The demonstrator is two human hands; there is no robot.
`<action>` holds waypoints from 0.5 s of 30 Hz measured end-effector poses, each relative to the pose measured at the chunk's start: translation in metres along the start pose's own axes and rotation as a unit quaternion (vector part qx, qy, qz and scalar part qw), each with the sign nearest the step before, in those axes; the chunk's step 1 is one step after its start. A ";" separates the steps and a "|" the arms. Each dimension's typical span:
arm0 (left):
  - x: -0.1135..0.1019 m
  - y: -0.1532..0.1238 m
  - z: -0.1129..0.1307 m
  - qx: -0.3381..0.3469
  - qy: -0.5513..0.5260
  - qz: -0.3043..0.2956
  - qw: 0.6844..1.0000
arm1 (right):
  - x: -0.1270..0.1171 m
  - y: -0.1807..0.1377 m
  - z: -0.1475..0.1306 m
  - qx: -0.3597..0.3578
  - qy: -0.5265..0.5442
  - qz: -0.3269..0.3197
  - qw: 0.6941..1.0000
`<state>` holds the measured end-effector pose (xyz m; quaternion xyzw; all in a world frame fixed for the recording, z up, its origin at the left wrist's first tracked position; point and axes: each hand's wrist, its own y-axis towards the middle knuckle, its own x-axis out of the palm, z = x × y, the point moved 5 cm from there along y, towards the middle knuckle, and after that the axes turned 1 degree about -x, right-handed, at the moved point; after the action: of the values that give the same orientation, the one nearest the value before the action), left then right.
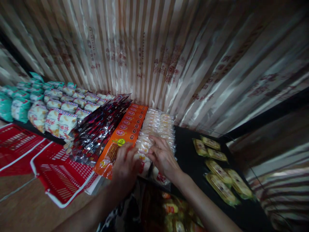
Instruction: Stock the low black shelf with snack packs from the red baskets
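Both my hands rest on a row of clear-wrapped pale snack packets laid on a black shelf. My left hand lies at the row's near left edge, fingers curled down onto the packets beside the orange packs. My right hand is on top of the near packets with its fingers bent, pressing on or gripping them. Whether either hand has lifted a packet is hidden.
Left of the orange packs lie dark red foil packs, then white and teal bags. Yellow-green packets sit at the right of the shelf. Two red baskets stand at lower left. A striped curtain hangs behind.
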<state>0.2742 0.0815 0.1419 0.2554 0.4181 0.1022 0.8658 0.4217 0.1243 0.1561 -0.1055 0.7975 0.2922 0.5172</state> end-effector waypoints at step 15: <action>0.074 -0.037 0.022 0.021 0.095 0.010 0.995 | -0.020 -0.041 0.067 0.238 0.065 0.207 0.947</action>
<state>0.3362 0.0711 0.0839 0.2671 0.4982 0.1257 0.8153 0.5010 0.1268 0.1391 0.1697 0.8800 0.1871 0.4023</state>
